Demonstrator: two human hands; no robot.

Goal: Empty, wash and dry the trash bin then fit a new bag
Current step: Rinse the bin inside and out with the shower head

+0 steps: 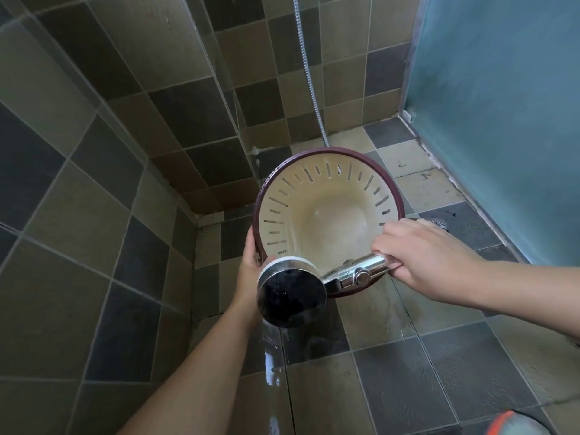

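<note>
The trash bin is cream inside with slotted walls and a dark red rim. It stands on the shower floor, empty, its opening facing me and wet inside. My left hand grips the rim at its lower left. My right hand holds the chrome handle of a shower head, whose round dark face hangs over the bin's near rim and points away from the bin's inside. Water streams onto the tiles below it.
A metal hose runs up the tiled corner wall behind the bin. A frosted blue-green glass panel closes the right side. A floor drain sits behind my right hand. An orange and grey object shows at the bottom right.
</note>
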